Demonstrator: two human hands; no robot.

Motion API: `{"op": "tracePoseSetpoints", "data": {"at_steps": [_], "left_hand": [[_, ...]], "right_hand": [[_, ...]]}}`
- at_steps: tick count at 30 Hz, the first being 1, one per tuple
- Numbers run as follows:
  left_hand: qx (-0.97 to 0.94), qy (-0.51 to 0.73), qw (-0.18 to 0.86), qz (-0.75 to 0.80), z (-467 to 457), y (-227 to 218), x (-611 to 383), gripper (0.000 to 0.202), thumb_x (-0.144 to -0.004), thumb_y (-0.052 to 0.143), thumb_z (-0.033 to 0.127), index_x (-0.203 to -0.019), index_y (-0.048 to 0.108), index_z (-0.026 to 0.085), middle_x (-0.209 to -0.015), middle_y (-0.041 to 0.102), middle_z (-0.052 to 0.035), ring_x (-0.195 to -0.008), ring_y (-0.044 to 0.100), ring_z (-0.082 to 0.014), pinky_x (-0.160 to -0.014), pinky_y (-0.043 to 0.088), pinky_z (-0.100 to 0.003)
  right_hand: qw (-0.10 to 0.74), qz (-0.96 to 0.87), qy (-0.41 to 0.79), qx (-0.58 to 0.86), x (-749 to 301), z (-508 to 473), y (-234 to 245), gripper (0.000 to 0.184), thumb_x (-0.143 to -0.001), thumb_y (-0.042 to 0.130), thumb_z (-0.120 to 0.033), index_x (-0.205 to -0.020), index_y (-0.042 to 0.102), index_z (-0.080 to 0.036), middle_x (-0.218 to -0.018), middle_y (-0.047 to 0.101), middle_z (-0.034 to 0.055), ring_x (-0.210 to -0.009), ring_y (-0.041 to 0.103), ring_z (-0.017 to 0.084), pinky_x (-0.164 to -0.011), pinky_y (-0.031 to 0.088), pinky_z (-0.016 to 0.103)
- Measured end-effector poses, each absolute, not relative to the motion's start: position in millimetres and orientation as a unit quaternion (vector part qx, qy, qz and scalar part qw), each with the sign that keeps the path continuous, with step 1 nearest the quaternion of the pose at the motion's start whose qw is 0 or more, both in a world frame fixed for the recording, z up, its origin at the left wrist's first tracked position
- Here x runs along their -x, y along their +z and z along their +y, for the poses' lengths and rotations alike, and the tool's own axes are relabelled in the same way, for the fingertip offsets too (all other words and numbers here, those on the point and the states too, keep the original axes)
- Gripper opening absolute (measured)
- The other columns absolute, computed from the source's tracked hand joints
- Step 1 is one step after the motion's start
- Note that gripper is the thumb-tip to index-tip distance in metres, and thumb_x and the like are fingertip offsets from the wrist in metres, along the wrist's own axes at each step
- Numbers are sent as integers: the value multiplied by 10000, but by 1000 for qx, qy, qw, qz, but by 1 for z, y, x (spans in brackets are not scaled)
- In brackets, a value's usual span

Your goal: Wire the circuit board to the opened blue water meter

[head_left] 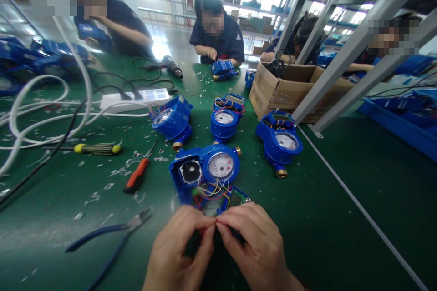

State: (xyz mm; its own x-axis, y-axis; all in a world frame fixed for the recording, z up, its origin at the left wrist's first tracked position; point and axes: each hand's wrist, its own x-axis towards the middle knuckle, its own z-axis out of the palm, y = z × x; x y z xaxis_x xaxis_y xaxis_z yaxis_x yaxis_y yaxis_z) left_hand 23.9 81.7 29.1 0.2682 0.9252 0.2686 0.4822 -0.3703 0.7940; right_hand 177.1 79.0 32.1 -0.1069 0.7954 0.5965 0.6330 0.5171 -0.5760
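A blue water meter [206, 170] lies open on the green table in front of me, its dial up and coloured wires [213, 189] spilling from its near side. My left hand [179, 250] and my right hand [254, 245] meet just below it, fingertips pinched together on the ends of those wires. Both hands are closed in a pinch. What sits under my palms is hidden.
Three more blue meters [172, 120] [223, 120] [280, 138] stand behind. Blue-handled pliers [109, 236], an orange-handled tool [136, 176] and a yellow screwdriver [97, 148] lie left. White cables [41, 118], a power strip [136, 98], a cardboard box [283, 86] and several seated co-workers are beyond.
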Motion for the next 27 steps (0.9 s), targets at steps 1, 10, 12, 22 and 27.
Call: {"op": "tracePoseSetpoints", "data": {"at_steps": [1,10,12,22,27], "left_hand": [[-744,377,284,473,82,29,-24,69,-798,534,143,-762,578,183,-692,595,-20,-656,568,-140,-635,444,-235],[-764,369,234,476,80,22,-27,84,-779,542,133,-727,577,189,-656,594,-28,-618,554,-155,-596,429,-252],[-762,369,232,479,79,22,-28,80,-782,543,138,-733,581,188,-658,594,-27,-621,556,-154,-601,428,-253],[-669,332,383,543,83,31,-28,146,-813,515,283,-741,599,188,-695,606,-15,-655,578,-151,-618,443,-231],[-618,306,458,562,88,34,-23,185,-814,511,340,-761,604,190,-692,609,-5,-675,572,-157,-641,435,-237]], "right_hand": [[455,-749,58,478,-177,79,33,105,-758,614,-100,-803,653,-187,-692,693,11,-623,622,155,-614,461,286],[431,-772,-16,468,-173,77,31,156,-710,582,-25,-764,646,-157,-639,686,18,-572,635,153,-582,480,276],[443,-764,1,470,-173,78,30,149,-717,568,-24,-747,642,-149,-626,677,27,-566,629,155,-575,487,276],[437,-687,219,537,-180,81,28,124,-777,557,-139,-750,663,-197,-687,683,3,-633,625,150,-603,493,257],[444,-658,249,554,-184,79,28,166,-826,529,-217,-703,636,-189,-633,643,-4,-585,594,135,-554,453,239]]}}
